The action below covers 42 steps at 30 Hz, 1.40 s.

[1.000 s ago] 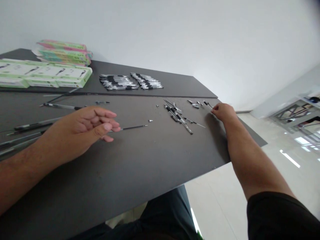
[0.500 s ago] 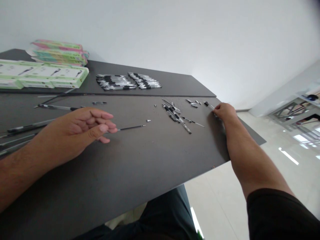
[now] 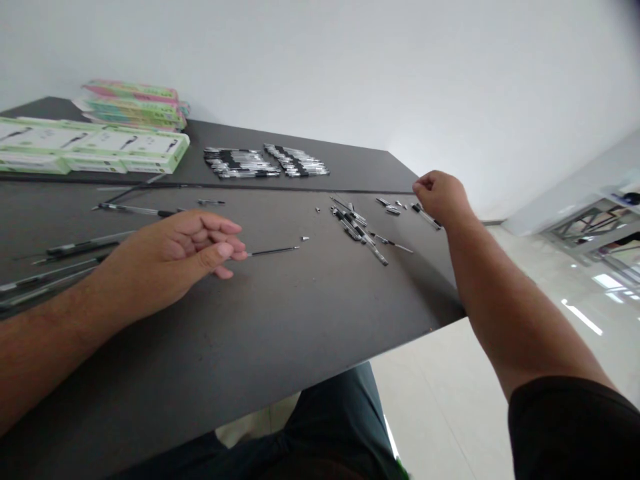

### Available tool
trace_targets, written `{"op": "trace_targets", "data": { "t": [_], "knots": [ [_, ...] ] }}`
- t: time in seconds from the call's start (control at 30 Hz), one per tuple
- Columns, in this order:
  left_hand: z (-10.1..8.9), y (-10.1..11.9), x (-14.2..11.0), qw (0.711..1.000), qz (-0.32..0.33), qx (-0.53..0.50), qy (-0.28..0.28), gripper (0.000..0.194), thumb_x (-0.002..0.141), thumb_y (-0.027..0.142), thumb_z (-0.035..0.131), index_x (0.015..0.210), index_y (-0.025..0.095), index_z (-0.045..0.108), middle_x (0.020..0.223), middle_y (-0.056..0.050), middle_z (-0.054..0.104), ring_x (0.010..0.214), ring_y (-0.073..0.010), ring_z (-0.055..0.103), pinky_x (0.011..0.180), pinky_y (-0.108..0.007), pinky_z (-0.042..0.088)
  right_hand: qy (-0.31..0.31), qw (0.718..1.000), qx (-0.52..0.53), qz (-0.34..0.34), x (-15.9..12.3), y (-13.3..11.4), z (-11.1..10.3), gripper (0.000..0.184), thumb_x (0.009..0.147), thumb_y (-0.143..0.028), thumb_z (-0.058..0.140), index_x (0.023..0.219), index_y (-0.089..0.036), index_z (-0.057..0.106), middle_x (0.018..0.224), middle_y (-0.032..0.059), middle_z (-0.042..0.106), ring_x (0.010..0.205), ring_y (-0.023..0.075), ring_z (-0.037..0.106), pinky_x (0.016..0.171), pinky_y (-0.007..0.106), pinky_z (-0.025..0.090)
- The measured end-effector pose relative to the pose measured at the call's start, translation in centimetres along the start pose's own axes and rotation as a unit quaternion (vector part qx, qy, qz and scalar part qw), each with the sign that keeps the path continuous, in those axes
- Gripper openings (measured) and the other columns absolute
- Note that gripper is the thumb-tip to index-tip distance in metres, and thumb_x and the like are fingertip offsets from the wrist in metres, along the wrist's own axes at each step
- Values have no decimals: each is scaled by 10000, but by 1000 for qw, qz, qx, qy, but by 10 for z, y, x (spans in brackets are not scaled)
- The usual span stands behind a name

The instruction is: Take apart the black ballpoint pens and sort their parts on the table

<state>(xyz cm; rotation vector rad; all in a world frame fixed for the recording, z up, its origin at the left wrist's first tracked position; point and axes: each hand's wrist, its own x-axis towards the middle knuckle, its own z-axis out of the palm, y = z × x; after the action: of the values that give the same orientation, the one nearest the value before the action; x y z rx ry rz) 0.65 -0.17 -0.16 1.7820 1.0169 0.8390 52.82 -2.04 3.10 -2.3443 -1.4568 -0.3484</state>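
Note:
My left hand [image 3: 197,257] hovers at the left with its palm turned sideways. Its fingers are loosely bent and apart, and I see nothing gripped. A thin dark pen refill [image 3: 274,251] shows just beyond its fingertips, one end hidden behind them. My right hand [image 3: 440,195] is raised near the table's right end, fingertips pressed together; whatever they may hold is hidden. Just below it lies a clear pen with a black grip [image 3: 426,217]. Left of that are a small heap of pen parts [image 3: 357,232], a loose refill [image 3: 393,243] and a silver cone tip [image 3: 305,238].
Two rows of clear pens, a left row [image 3: 243,163] and a right row [image 3: 297,161], lie on the rear table. Green-white pen boxes [image 3: 95,143] and stacked colourful packs [image 3: 135,103] stand at back left. More pens [image 3: 90,243] lie beside my left forearm. The dark table [image 3: 280,320] ends at the right.
My right hand has lifted off the pen at the right end, which now lies alone on the table. My left hand keeps its pose. The view has shifted slightly.

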Motion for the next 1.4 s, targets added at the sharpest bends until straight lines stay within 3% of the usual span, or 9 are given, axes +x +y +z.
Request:
{"op": "trace_targets", "data": {
  "t": [0.13,0.23,0.37,0.5,0.6,0.77,1.03,1.23,1.4],
  "knots": [
    [0,-2,0,1000,8,-11,1,409,831,524,902,1085,250,736,956,-103,892,983,-334,890,657,-362,747,23,994,87,-59,-3,-47,-25,240,1035,-313,702,1140,-177,870,1047,141,864,894,283,747,847,422,558],
    [1,-3,0,1000,-1,-18,2,408,808,538,909,1071,274,743,963,-93,891,1000,-355,892,657,-372,748,-36,987,120,-97,-16,-76,-35,223,1017,-304,717,1116,-172,866,931,92,827,804,238,705,800,401,540],
    [2,-3,1,1000,0,-17,7,396,799,541,888,1058,279,740,947,-83,877,1004,-347,890,663,-360,742,-120,977,85,-152,-30,-98,-33,179,994,-294,726,1045,-188,861,861,54,797,764,208,685,778,377,519],
    [1,-5,0,1000,-5,5,-1,422,786,556,872,1073,274,742,962,-90,873,931,-339,877,620,-360,709,-141,972,55,-180,-29,-112,-28,181,988,-282,719,1045,-190,864,849,56,793,757,211,693,802,379,538],
    [-4,-11,-1,997,7,76,-12,458,851,560,827,1190,258,766,1061,-119,892,958,-343,873,661,-390,708,-143,971,49,-188,-20,-118,-26,191,970,-241,723,1074,-191,875,847,59,796,756,220,707,812,382,551],
    [-13,-18,0,978,55,198,-23,478,930,586,726,1262,247,776,1137,-120,905,1063,-352,868,1043,-543,697,-130,971,31,-198,-8,-124,-8,236,968,-227,720,1120,-185,895,928,87,848,840,247,755,855,385,583],
    [-11,-11,-1,967,41,250,-23,489,907,647,669,1204,275,785,1094,-89,913,982,-330,855,909,-447,687,-118,978,-17,-173,-17,-113,35,276,1028,-276,699,1196,-183,897,1134,130,909,1051,296,818,908,357,578],
    [-9,-6,-1,965,30,259,-21,487,883,653,669,1162,278,803,1074,-92,907,950,-344,864,838,-443,706,-189,962,-11,-197,-27,-112,16,182,994,-286,758,1094,-211,891,989,61,887,863,234,781,782,320,518],
    [-11,-12,0,967,37,250,-27,506,897,661,674,1202,283,819,1085,-94,904,958,-344,853,892,-456,701,-297,930,-35,-215,-34,-111,-5,53,883,-261,874,905,-255,827,842,6,836,765,216,739,691,324,467]
  ]
}}
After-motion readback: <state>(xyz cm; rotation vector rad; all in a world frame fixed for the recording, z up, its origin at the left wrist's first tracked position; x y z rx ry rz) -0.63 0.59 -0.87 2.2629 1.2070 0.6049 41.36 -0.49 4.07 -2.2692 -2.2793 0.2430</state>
